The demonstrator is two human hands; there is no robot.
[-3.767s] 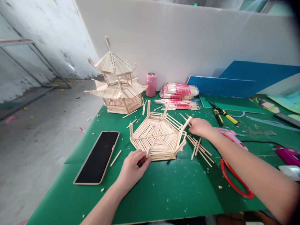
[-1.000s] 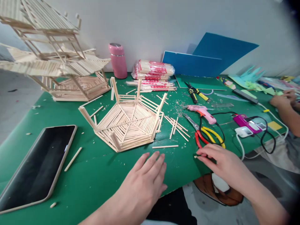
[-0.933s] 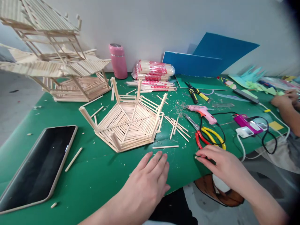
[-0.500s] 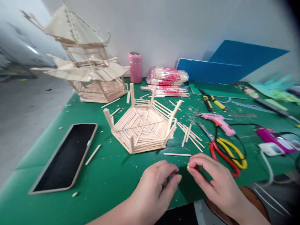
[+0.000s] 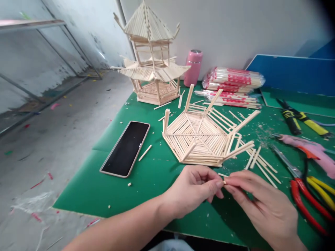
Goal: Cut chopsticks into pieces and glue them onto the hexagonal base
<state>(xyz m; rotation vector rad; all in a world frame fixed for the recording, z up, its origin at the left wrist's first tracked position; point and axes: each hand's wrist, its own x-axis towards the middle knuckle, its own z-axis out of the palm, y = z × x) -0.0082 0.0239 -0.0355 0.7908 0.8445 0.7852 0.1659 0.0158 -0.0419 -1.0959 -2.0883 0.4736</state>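
My left hand [image 5: 196, 190] and my right hand [image 5: 259, 195] meet at the fingertips, low and right of centre. A small pale piece of wood [image 5: 224, 182] is pinched in my right fingertips, and the left fingertips are closed beside it; what they hold, if anything, is hidden. Just beyond stands an eight-sided frame of sticks [image 5: 196, 134] with a slatted floor and upright or leaning posts. Loose short sticks [image 5: 261, 162] lie right of it, and one stick [image 5: 222, 175] lies partly behind my fingers.
A stick pagoda [image 5: 154, 73], pink flask [image 5: 193, 68] and wrapped chopsticks [image 5: 232, 80] stand or lie at the back. A phone [image 5: 125, 150] is on the left. Red-handled scissors [image 5: 303, 198], a pink glue gun [image 5: 311, 150] and yellow-black pliers [image 5: 303, 120] lie on the right.
The view has swung left, so the table's things sit further right. My hands, apart before, have come together at the fingertips.
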